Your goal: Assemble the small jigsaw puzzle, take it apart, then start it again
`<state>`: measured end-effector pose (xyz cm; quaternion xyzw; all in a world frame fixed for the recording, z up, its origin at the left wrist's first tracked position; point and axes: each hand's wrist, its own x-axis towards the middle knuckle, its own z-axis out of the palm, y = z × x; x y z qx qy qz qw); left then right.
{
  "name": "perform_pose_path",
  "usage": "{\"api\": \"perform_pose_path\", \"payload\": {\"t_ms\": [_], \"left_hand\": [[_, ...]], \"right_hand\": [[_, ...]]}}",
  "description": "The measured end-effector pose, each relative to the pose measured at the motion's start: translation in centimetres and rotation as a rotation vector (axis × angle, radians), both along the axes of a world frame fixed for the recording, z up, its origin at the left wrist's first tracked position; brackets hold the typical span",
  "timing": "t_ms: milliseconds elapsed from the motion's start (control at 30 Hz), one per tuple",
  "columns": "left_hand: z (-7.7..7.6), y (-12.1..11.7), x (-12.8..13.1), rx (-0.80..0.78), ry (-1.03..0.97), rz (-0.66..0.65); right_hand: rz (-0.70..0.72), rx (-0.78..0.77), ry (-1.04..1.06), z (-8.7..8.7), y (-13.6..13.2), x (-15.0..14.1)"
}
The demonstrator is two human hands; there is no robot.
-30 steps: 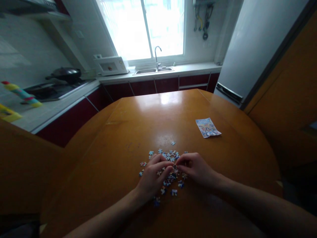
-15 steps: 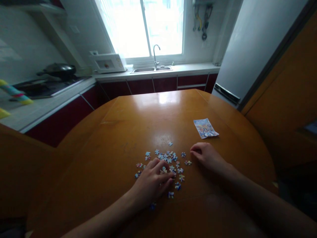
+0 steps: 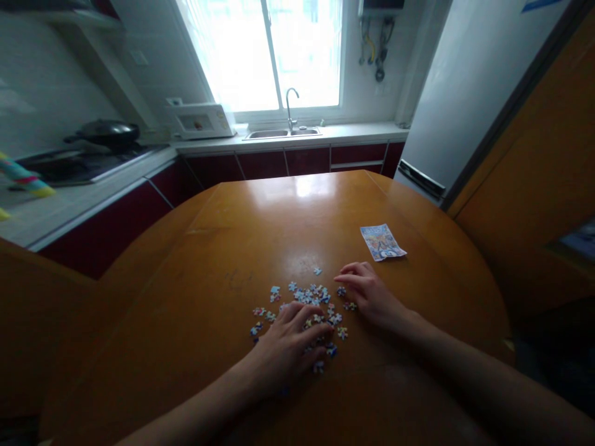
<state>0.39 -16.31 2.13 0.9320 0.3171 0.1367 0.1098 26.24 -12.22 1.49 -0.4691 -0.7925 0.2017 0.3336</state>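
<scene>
A loose pile of small jigsaw puzzle pieces (image 3: 312,295) lies near the front of the wooden table (image 3: 223,248). Over the pile's near side rests my left hand (image 3: 295,334), palm down with its fingers spread, hiding some pieces beneath it. My right hand (image 3: 369,294) hovers at the pile's right edge, fingers stretched toward the left and slightly apart. One dark blue puzzle piece (image 3: 341,291) lies just below its fingertips. A single pale blue piece (image 3: 318,271) sits apart at the far side of the pile.
Beyond my right hand lies a printed picture sheet (image 3: 383,242). Past the table, a counter holds a sink (image 3: 281,133), a white microwave (image 3: 202,121) and, on the left, a black pan (image 3: 109,132). A tall fridge (image 3: 469,93) stands at the right.
My right hand has moved left toward the pile and its fingers have straightened out. My left hand has shifted slightly to the right, its fingers still spread over the pieces.
</scene>
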Motion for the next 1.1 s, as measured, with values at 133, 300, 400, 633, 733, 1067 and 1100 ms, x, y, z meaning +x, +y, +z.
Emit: {"api": "perform_pose_path", "payload": {"t_ms": [133, 300, 400, 633, 733, 1067, 1100], "left_hand": [[0.3, -0.1, 0.0, 0.012, -0.014, -0.039], [0.6, -0.4, -0.1, 0.014, -0.034, -0.106], [0.7, -0.3, 0.0, 0.007, -0.044, -0.131], [0.4, 2.1, -1.0, 0.145, -0.103, 0.169], [0.0, 3.2, -1.8, 0.178, -0.044, 0.260], [-0.9, 3.3, -1.7, 0.120, 0.055, 0.258], [-0.8, 3.3, -1.7, 0.116, 0.046, 0.269]], "right_hand": [[0.056, 0.018, -0.142, -0.3, -0.6, -0.9], [0.067, 0.069, -0.276, -0.7, -0.7, -1.6], [0.006, 0.071, -0.288, -1.1, -0.4, -1.5], [-0.134, 0.052, -0.267, -1.9, 0.5, -0.8], [-0.097, 0.067, -0.253, -1.4, 0.3, -1.0], [-0.028, 0.096, -0.367, -1.3, -0.3, -1.6], [-0.042, 0.099, -0.367, -1.4, -0.2, -1.5]]}}
